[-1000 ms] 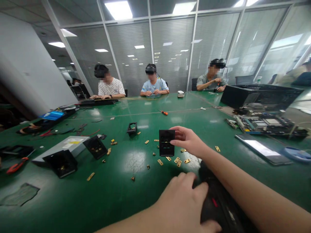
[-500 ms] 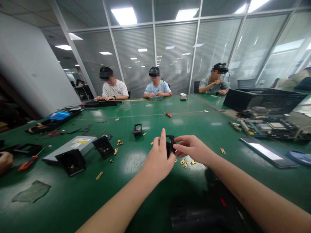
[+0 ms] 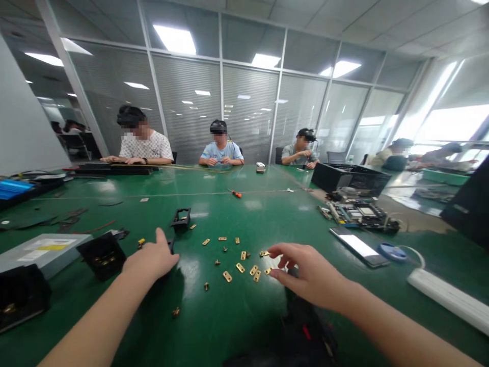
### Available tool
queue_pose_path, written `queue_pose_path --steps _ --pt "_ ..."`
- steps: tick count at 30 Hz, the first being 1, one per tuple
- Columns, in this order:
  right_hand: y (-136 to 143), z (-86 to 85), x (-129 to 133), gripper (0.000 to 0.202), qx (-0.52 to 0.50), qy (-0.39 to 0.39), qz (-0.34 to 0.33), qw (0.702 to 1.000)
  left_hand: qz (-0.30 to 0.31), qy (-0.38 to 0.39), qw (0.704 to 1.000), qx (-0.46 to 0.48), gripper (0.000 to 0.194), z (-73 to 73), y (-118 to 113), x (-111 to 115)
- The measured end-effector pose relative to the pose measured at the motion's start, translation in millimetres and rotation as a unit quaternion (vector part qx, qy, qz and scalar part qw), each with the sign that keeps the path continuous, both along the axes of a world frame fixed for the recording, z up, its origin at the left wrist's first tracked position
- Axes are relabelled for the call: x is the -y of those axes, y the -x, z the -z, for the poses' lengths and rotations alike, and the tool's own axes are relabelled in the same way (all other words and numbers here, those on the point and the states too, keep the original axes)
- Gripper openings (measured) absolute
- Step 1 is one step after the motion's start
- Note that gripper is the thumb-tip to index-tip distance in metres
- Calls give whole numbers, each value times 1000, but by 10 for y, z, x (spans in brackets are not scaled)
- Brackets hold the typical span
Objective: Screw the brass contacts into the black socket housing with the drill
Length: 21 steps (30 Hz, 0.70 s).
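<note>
My left hand (image 3: 153, 257) is over the green table (image 3: 214, 331), its fingers around a black part (image 3: 170, 245) that is mostly hidden behind them. My right hand (image 3: 301, 270) hovers with thumb and fingers apart beside small brass plates (image 3: 254, 270); one plate (image 3: 264, 253) is at its fingertips and another (image 3: 268, 271) near the thumb. Several small brass screws (image 3: 206, 286) lie among the plates. A black square frame (image 3: 181, 219) stands beyond my left hand. Two black housings with brass pieces inside sit left of it, one (image 3: 102, 256) nearer than the other (image 3: 23, 295).
A grey metal box (image 3: 46, 250) lies at the left. An orange screwdriver (image 3: 237, 194) is farther back. At the right are a phone (image 3: 359, 247), a circuit board (image 3: 361, 213), a black case (image 3: 349, 178) and a white power strip (image 3: 451, 300). People sit across the table.
My hands have parted. The left has moved left with the black part; the right has let go of it and opened over the brass plates. The view has turned right.
</note>
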State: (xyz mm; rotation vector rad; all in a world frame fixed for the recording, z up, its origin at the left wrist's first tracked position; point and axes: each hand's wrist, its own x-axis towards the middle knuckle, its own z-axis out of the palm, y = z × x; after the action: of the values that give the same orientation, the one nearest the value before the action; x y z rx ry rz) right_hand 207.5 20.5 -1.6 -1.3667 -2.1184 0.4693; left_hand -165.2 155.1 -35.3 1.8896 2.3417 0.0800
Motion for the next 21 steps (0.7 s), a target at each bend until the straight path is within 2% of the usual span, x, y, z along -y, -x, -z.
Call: queue_pose_path --steps 2,4,7,10,15,18,21 --pt "-194 231 65 23 -37 -26 46 998 -12 -27 1000 2 119 18 59 -113" --pt "-373 449 98 22 -125 -24 101 987 16 -86 996 -2 122 -34 59 -226" --pt "-520 671 78 32 -262 53 142 953 29 -147 989 0 124 -150 -28 -449" --pt "-518 759 21 36 -301 85 133 940 -18 -117 993 17 126 -168 -144 -746" --pt "-472 823 -29 32 -280 83 125 948 -21 -75 997 24 117 33 -203 -1188" --pt "-492 858 -53 32 -303 102 119 940 8 -35 999 36 96 148 -146 -1342" --pt "-509 883 -92 30 -312 104 113 937 21 -30 999 23 80 211 -41 -1429"
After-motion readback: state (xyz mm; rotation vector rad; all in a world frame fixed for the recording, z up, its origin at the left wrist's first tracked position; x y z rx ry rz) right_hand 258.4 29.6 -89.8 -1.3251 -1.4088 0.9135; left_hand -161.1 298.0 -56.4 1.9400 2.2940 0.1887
